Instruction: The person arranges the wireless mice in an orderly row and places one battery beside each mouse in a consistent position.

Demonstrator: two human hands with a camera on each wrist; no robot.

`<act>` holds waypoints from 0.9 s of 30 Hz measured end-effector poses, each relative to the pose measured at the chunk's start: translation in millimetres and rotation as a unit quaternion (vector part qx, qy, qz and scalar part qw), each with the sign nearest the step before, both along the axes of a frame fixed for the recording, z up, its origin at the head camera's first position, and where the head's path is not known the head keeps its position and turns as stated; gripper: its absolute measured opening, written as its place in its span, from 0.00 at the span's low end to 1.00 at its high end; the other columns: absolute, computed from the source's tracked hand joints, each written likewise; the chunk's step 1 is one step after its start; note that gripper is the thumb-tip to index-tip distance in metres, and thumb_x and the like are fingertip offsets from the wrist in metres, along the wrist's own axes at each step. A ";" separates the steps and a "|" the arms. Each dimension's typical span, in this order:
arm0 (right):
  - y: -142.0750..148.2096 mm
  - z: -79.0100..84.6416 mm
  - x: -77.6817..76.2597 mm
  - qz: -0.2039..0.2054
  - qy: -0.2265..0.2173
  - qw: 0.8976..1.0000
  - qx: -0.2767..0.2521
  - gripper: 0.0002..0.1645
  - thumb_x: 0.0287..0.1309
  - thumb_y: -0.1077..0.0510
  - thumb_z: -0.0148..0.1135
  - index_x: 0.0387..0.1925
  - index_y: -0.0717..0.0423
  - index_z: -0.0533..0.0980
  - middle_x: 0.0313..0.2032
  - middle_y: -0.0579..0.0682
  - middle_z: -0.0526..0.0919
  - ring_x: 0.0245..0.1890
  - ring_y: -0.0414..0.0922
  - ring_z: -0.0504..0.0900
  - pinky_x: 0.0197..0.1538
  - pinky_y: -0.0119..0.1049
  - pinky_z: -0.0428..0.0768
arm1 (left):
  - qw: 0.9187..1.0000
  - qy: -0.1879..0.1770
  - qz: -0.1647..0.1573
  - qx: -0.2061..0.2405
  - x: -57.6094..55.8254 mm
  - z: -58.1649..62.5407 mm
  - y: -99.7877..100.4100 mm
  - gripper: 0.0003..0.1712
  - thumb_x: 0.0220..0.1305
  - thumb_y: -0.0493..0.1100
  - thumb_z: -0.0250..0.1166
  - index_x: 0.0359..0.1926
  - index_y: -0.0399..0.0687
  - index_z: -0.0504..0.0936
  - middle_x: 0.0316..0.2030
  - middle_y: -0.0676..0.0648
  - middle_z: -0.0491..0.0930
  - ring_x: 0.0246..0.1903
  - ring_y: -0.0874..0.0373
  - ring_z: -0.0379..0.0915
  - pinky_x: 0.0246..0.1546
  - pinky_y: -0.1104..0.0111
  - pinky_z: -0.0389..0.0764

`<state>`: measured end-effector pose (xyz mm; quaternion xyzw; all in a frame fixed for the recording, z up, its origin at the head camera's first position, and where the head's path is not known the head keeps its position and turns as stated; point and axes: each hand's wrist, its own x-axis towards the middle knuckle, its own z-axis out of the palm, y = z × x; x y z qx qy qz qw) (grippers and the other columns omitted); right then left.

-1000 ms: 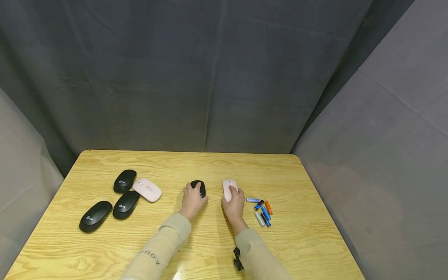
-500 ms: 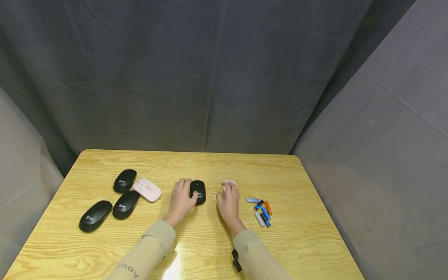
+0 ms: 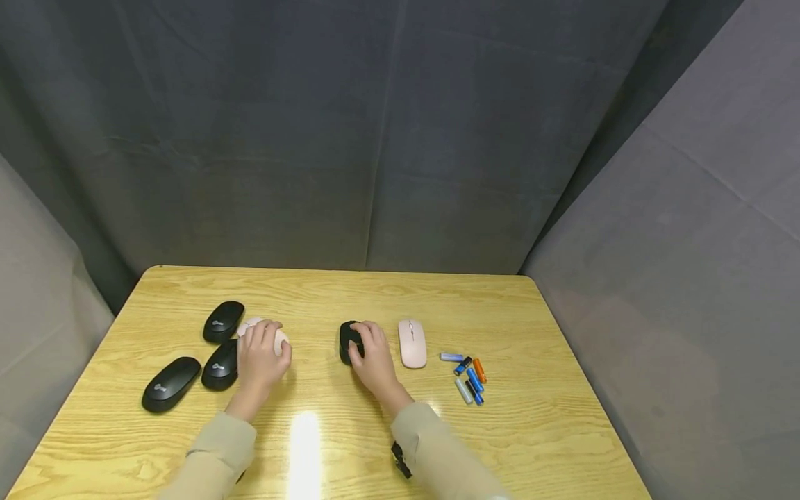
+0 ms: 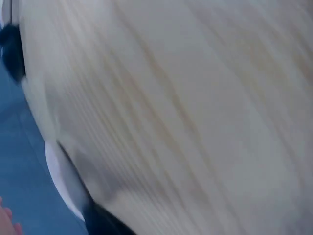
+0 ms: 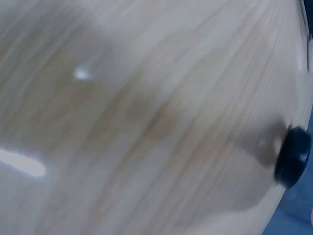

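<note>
In the head view my left hand [image 3: 259, 354] reaches over a pink computer mouse [image 3: 282, 341] in the left group, partly covering it. The left wrist view catches that hand's fingertips [image 4: 7, 224] at the lower left, beside a pale mouse edge [image 4: 64, 180]. My right hand [image 3: 378, 362] is at a black mouse [image 3: 346, 339] in the middle, fingers over its right side and thumb near its lower part. Firm contact cannot be told. In the right wrist view the black mouse [image 5: 293, 156] appears at the right edge. Another pink mouse [image 3: 412, 344] lies just right of my right hand.
Black mice lie at the left: one at the back [image 3: 223, 322], one [image 3: 220, 366] against the pink mouse, one [image 3: 171, 385] nearer the front. Several loose batteries [image 3: 475, 380] lie on the right of the wooden table [image 3: 531, 430]. Grey curtains [image 3: 281, 139] surround it.
My left hand has left the middle black mouse and moved left to the pink one. My right hand has let go of the other pink mouse and moved left to the black one.
</note>
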<state>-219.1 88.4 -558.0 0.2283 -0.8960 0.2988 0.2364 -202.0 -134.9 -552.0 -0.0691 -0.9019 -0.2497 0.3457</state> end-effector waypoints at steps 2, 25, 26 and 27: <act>-9.9 3.8 0.8 0.016 -0.013 1.000 0.008 0.19 0.56 0.62 0.59 0.50 0.57 0.71 0.47 0.53 0.72 0.48 0.47 0.72 0.49 0.39 0.74 | 0.999 -0.025 0.018 0.009 3.0 2.7 -14.9 0.18 0.44 0.38 0.58 0.40 0.36 0.75 0.42 0.37 0.72 0.43 0.40 0.65 0.44 0.48 0.64; -100.6 25.4 -4.3 0.028 -0.228 0.964 0.136 0.34 0.59 0.51 0.57 0.65 0.42 0.58 0.60 0.47 0.64 0.60 0.44 0.65 0.59 0.37 0.68 | 0.952 -0.301 0.047 0.037 28.4 -6.6 -79.2 0.32 0.50 0.40 0.63 0.55 0.28 0.67 0.52 0.24 0.60 0.50 0.28 0.57 0.47 0.40 0.62; -103.0 25.3 -4.8 0.026 -0.229 0.963 0.141 0.34 0.58 0.50 0.58 0.65 0.42 0.58 0.61 0.48 0.64 0.60 0.44 0.65 0.59 0.37 0.68 | 0.950 -0.305 0.043 0.039 28.2 -6.7 -79.3 0.32 0.50 0.40 0.63 0.55 0.28 0.67 0.52 0.24 0.60 0.50 0.28 0.57 0.47 0.40 0.63; -105.5 25.1 -5.3 0.025 -0.231 0.962 0.146 0.35 0.58 0.50 0.58 0.65 0.42 0.58 0.61 0.48 0.64 0.60 0.44 0.65 0.59 0.37 0.68 | 0.950 -0.308 0.041 0.042 28.1 -6.8 -79.3 0.31 0.51 0.40 0.63 0.55 0.27 0.67 0.52 0.24 0.60 0.50 0.27 0.57 0.47 0.40 0.63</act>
